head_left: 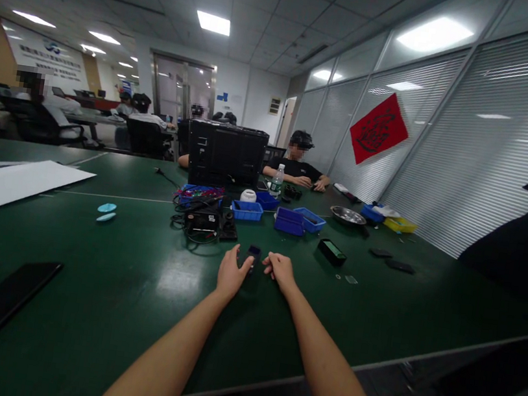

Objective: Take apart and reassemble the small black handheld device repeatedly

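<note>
1. Green table [142, 299] filled the foreground of a bright office, with a red poster [379, 129] on the glass wall at the right.
2. On the table, near its front edge, a small dark device [254, 250] sat between the two hands.
3. The left hand [232, 273] was at the device, its thumb over the near left side and its fingers partly spread; whether they gripped it, I could not tell.
4. The right hand [282, 271] was just beside the device, fingers loosely bent; I could not tell whether they held anything small.
5. Beyond the hands were a black box [202, 221] with cables, a blue tray [246, 210] and a bottle [276, 183].
6. To the right lay a green-topped case [332, 251] and a metal bowl [348, 216].
7. Across the table sat a person [292, 166] in black.
</note>
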`<state>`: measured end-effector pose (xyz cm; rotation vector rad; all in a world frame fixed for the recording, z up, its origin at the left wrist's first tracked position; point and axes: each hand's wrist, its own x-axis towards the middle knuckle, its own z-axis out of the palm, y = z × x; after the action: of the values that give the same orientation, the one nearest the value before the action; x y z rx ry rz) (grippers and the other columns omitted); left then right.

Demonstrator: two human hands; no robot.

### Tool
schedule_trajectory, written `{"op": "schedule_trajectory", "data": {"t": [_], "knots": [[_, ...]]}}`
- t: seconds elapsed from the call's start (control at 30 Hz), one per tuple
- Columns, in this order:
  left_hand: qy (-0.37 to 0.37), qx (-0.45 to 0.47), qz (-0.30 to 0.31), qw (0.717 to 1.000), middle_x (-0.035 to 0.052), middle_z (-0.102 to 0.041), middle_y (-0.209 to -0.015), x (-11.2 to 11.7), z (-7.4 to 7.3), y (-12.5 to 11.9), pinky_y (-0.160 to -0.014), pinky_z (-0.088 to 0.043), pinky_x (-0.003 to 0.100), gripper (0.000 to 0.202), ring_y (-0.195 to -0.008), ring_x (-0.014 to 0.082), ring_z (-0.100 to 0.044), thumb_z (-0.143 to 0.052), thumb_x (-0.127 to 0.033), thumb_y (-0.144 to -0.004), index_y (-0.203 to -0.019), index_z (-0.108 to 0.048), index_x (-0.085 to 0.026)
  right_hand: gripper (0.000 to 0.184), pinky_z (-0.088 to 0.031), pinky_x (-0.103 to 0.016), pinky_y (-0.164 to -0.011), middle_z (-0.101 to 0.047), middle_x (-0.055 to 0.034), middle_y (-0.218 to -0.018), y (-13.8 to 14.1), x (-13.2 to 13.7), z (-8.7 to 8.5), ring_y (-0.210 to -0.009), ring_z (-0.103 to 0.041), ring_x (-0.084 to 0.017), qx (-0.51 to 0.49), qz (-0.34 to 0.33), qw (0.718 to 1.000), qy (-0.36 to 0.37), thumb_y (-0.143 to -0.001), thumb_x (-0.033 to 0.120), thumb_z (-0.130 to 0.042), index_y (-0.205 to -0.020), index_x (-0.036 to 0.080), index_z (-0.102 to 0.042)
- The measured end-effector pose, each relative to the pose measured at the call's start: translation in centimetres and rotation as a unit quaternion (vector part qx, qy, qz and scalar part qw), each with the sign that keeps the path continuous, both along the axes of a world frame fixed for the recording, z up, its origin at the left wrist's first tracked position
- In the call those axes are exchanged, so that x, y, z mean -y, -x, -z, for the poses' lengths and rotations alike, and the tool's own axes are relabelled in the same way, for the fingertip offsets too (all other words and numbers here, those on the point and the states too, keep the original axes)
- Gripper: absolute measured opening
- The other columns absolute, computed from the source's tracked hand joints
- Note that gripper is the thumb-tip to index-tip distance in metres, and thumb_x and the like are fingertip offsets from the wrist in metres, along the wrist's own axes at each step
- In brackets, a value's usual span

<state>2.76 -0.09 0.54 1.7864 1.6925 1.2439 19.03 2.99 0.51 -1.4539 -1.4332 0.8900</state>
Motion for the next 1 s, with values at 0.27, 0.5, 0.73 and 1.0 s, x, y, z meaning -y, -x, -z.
{"op": "schedule_trajectory", "data": {"t": [0.27,0.5,0.73,1.0], "knots": [[0.022,-0.065,0.048,0.996,0.009,-0.042,-0.132,0.7,0.0,-0.6,-0.098,-0.032,0.029,0.076,-0.119,0.0207,-0.041,-0.06,-0.028,-0.068,-0.135,-0.025,-0.018,0.03,-0.034,-0.021,-0.047,-0.046,0.0029,-0.042,-0.1,-0.1,0.4,-0.043,-0.044,-0.01,0.121,0.041,0.99,-0.068,-0.071,0.039,-0.043,-0.049,0.019,-0.044],[0.062,-0.042,0.025,0.997,0.0092,-0.051,-0.125,0.3,0.6,-0.4,-0.087,-0.04,0.027,0.076,-0.107,0.0213,-0.053,-0.053,-0.023,-0.069,-0.137,-0.02,-0.015,0.02,-0.024,-0.021,-0.046,-0.032,0.0061,-0.044,-0.7,-0.7,0.9,-0.046,-0.032,-0.01,0.166,0.12,0.972,-0.115,-0.06,0.025,-0.043,-0.047,0.022,-0.028],[0.055,-0.044,0.02,0.997,0.0113,-0.049,-0.127,0.5,0.6,0.4,-0.093,-0.038,0.028,0.069,-0.112,0.0219,-0.049,-0.054,-0.024,-0.069,-0.133,-0.03,-0.011,0.021,-0.024,-0.021,-0.046,-0.031,0.0062,-0.044,-0.8,-0.8,0.9,-0.046,-0.032,-0.009,0.162,0.102,0.976,-0.104,-0.06,0.024,-0.043,-0.047,0.021,-0.027],[0.056,-0.064,0.034,0.996,0.0089,-0.051,-0.125,2.6,-0.4,4.7,-0.095,-0.036,0.029,0.063,-0.112,0.0215,-0.049,-0.056,-0.023,-0.068,-0.128,-0.04,-0.015,0.02,-0.024,-0.021,-0.046,-0.033,0.0057,-0.045,-0.8,-0.7,0.9,-0.046,-0.034,-0.009,0.195,0.068,0.974,-0.091,-0.062,0.024,-0.043,-0.047,0.021,-0.03]]}}
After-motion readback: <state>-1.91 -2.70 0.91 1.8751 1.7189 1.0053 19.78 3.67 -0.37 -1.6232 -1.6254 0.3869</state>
